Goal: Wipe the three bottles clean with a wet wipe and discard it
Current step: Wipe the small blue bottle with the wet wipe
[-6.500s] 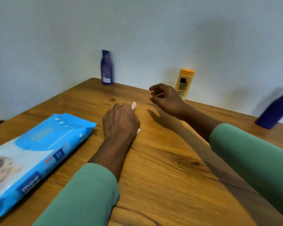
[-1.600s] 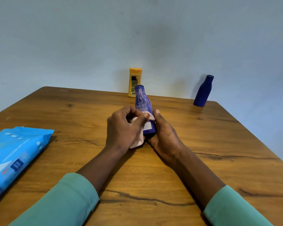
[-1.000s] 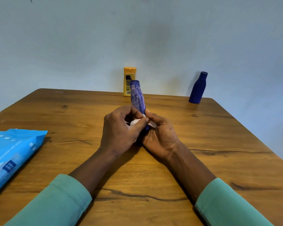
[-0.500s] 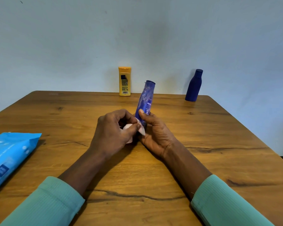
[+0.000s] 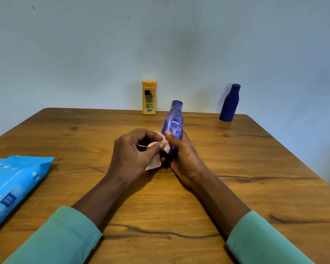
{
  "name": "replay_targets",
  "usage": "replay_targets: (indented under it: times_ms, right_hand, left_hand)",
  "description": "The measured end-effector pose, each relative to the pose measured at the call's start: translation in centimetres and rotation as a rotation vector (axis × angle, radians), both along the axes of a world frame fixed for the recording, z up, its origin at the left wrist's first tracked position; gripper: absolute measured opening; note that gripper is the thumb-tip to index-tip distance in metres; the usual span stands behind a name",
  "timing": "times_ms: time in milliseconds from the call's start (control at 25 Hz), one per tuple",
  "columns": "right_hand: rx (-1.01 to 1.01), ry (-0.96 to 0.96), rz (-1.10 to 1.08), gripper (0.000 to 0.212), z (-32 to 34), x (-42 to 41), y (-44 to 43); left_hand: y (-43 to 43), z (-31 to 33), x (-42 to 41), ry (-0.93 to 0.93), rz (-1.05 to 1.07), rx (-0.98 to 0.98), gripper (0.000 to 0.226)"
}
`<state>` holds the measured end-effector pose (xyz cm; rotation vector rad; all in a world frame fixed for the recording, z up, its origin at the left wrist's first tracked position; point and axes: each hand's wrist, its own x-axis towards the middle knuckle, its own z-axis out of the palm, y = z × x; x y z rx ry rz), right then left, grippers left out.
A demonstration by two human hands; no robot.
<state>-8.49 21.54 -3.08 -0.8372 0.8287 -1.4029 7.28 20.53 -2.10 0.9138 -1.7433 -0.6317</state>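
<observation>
Since half a second ago, we see that the Nivea bottle has turned a little, so its round white logo and the words "Body Milk" now face us, and the wet wipe hangs lower from the left hand.

From the head view, we see the right hand closed around the lower part of the Nivea bottle, with the thumb lying across its front. This bottle leans slightly to the right and is held above the middle of the bench; its cap is on. We cannot tell what is inside it. The left hand pinches the wet wipe between thumb and fingers and presses it against the left side of the bottle, near the bottom. A loose corner of the wipe hangs down between the two hands.

At the far edge of the bench, near the wall, the yellow bottle stands upright with its printed back label toward us. Well apart to the right, the dark blue bottle also stands, closed with a cap. On the left edge of the bench lies the blue wipe pack, partly out of the view. Both arms wear green sleeves.
</observation>
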Motion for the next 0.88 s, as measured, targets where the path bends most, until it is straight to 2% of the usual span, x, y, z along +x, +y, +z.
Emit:
replay_targets:
  times_ms: [80, 200, 280, 400, 480, 600, 760, 880]
  right_hand:
    - [-0.06, 0.158, 0.035, 0.045, 0.0, 0.2, 0.1]
    - [-0.091, 0.248, 0.064, 0.047, -0.1, 0.6, 0.2]
    - [-0.076, 0.221, 0.039, 0.045, -0.1, 0.7, 0.3]
    - [0.009, -0.033, 0.016, 0.038, 0.2, 0.1, 0.4]
    - [0.049, -0.153, 0.022, 0.033, 0.5, -0.3, 0.4]
    - [-0.02, -0.068, 0.067, 0.04, 0.2, -0.1, 0.2]
    - [-0.057, 0.115, 0.098, 0.044, -0.1, 0.8, 0.3]
    - [0.001, 0.025, 0.127, 0.05, 0.2, 0.7, 0.5]
  left_hand:
    - [-0.3, -0.1, -0.1, 0.082, 0.043, 0.026, 0.014]
    - [-0.5, 0.0, 0.0, 0.231, 0.1, 0.074, 0.01]
    - [-0.6, -0.1, 0.2, 0.184, 0.073, 0.107, 0.008]
    - [-0.3, -0.6, 0.0, -0.032, -0.031, 0.147, 0.01]
    - [0.0, -0.7, -0.2, -0.085, -0.06, 0.142, 0.012]
    - [0.0, -0.5, -0.4, -0.026, -0.031, 0.121, 0.015]
    - [-0.4, -0.2, -0.4, 0.098, 0.179, 0.003, 0.015]
    - [-0.3, -0.3, -0.5, -0.003, 0.192, -0.137, 0.014]
